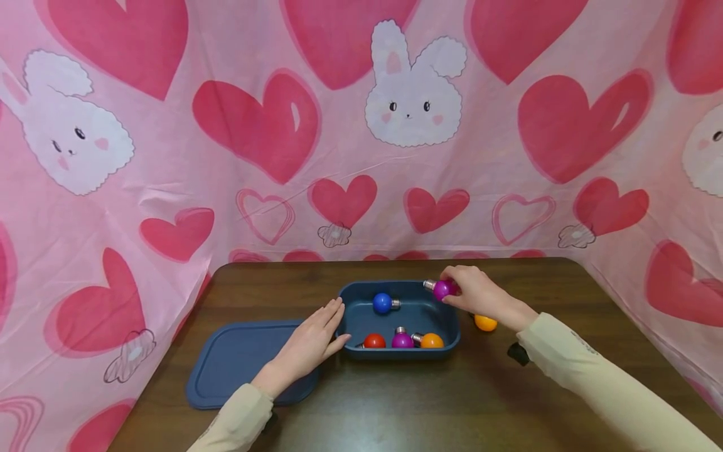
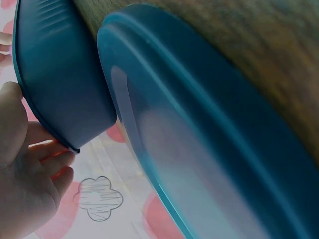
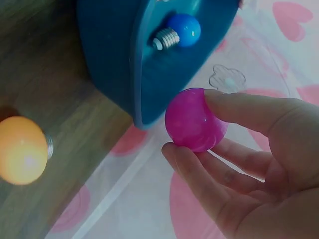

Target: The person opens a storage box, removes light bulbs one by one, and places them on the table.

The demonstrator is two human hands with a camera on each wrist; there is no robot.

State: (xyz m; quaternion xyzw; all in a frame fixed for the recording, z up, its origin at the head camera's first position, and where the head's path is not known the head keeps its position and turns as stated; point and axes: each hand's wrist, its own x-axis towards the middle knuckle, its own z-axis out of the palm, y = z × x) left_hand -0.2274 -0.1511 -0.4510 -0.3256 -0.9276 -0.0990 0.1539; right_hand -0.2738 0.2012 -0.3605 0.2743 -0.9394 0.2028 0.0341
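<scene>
My right hand (image 1: pixel 480 294) pinches a purple light bulb (image 1: pixel 444 289) by its round globe above the right rim of a dark blue container (image 1: pixel 390 353). Its metal screw base points left. My left hand (image 1: pixel 309 339) rests with straight fingers against the container's left rim. Inside lie a blue bulb (image 1: pixel 382 303) near the back, and along the front a red bulb (image 1: pixel 374 341), a second purple bulb (image 1: pixel 402 340) and an orange bulb (image 1: pixel 432 341). Outside, right of the container, another orange bulb (image 3: pixel 22 150) lies on the table, partly hidden by my right hand in the head view.
A flat dark blue lid (image 1: pixel 243 358) lies left of the container, partly under my left forearm. A small black object (image 1: pixel 518 353) shows beside the right sleeve. Behind the wooden table (image 1: pixel 395 408) hangs a pink cloth (image 1: pixel 350 138) with hearts and rabbits.
</scene>
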